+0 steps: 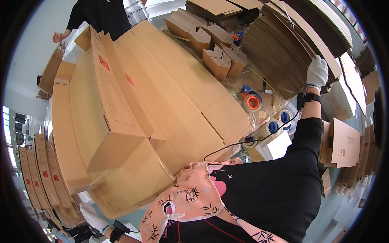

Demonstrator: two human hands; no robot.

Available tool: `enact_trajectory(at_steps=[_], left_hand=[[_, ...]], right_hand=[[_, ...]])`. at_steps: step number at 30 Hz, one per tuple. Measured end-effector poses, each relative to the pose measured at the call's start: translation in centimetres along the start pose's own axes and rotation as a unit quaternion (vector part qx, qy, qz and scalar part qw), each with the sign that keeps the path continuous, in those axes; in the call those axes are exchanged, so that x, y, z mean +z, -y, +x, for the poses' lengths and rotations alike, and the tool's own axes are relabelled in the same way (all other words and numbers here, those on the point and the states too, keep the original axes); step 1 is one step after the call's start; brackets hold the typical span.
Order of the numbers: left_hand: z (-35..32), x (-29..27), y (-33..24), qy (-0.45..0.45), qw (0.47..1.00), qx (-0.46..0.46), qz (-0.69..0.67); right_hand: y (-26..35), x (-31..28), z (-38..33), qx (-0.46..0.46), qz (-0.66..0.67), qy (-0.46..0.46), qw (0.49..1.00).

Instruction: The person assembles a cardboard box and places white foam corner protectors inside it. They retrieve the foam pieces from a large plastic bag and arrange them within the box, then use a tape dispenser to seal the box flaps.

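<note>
My right hand (317,73), in a white knit glove, reaches out to the far right. Its fingers are closed on the edge of a flat cardboard sheet (303,34) at the side of a tall stack of folded cardboard (271,52). At the lower left is my left hand (93,217), also gloved in white, with its fingers stretched out and nothing seen in them. It lies just off the near corner of a large open cardboard box (174,97). Inside or across that box stands a long folded cardboard piece (115,89) with red marks.
A tape dispenser (252,101) with an orange hub and several tape rolls (272,127) lie right of the box. Folded cardboard inserts (219,60) stand behind them. Flat cartons lean at left (42,170) and right (344,141). Another person in black (99,16) stands at the far left.
</note>
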State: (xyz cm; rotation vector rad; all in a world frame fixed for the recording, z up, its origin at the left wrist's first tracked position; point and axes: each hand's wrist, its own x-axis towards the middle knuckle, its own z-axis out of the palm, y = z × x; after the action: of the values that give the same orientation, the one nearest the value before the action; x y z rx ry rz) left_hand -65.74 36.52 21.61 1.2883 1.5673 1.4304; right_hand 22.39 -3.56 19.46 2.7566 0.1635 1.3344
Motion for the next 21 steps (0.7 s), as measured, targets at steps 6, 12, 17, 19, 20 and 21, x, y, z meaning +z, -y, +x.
enact_trajectory(at_steps=[6,12,17,19,20,21], left_hand=[[0.6,-0.3,-2.9,0.036,0.996,0.041,-0.067],[0.9,8.5,-8.5,0.311,0.899,-0.019,-0.308],[-1.0,13.0,-10.7,0.218,0.904,0.007,-0.368],[-0.8,13.3,-12.1,0.125,0.925,0.005,-0.358],[-0.4,13.3,-12.5,0.101,0.927,-0.002,-0.360],[0.0,13.2,-12.7,0.075,0.929,-0.007,-0.362]], right_hand=[[9.1,-11.5,2.7,0.114,0.638,-0.009,0.762],[23.0,-27.9,-2.0,0.050,0.884,0.294,0.361],[31.4,-33.7,-7.5,-0.136,0.793,0.538,0.253],[33.5,-35.0,-7.8,-0.279,0.775,0.396,0.405],[34.4,-35.9,-8.1,-0.355,0.773,0.248,0.464],[35.0,-37.0,-8.4,-0.421,0.750,0.090,0.503]])
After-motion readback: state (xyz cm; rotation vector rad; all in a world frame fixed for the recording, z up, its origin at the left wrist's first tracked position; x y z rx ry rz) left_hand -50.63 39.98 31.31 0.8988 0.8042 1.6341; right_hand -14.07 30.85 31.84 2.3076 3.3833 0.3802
